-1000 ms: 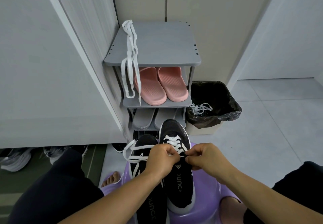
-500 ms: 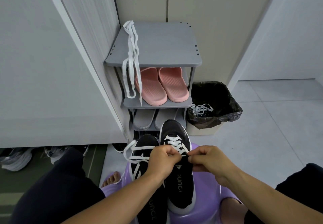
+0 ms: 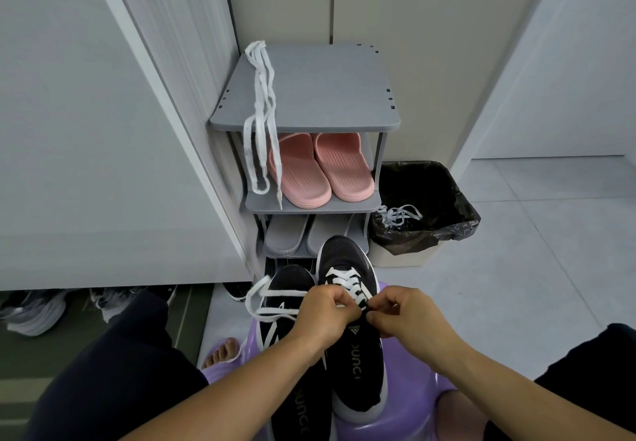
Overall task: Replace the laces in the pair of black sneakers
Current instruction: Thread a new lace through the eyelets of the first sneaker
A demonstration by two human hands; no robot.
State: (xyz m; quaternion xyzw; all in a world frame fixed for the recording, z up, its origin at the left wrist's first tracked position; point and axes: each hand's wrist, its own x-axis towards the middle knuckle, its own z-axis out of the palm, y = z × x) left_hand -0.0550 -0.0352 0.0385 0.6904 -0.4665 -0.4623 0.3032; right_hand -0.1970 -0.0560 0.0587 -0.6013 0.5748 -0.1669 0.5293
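At lower centre, left hand (image 3: 325, 316) and right hand (image 3: 399, 316) pinch the white lace (image 3: 347, 285) across the right sneaker (image 3: 358, 354), whose toe points up-frame.

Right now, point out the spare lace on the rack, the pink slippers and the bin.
spare lace (image 3: 262, 96), head view, strand on top shelf.
pink slippers (image 3: 303, 172), head view, left slipper's strap.
bin (image 3: 457, 206), head view, liner's right rim.

Both grips are crowded over the right sneaker (image 3: 358, 347): the left grip (image 3: 323, 316) and right grip (image 3: 402, 320) nearly meet, with only a narrow gap left between them. Just ahead, passage is blocked by the shoe rack (image 3: 306, 120). Left of the left grip, a loose lace (image 3: 272, 294) loops across. Right of the right grip, open floor (image 3: 516, 285) is left free before the bin (image 3: 430, 234).
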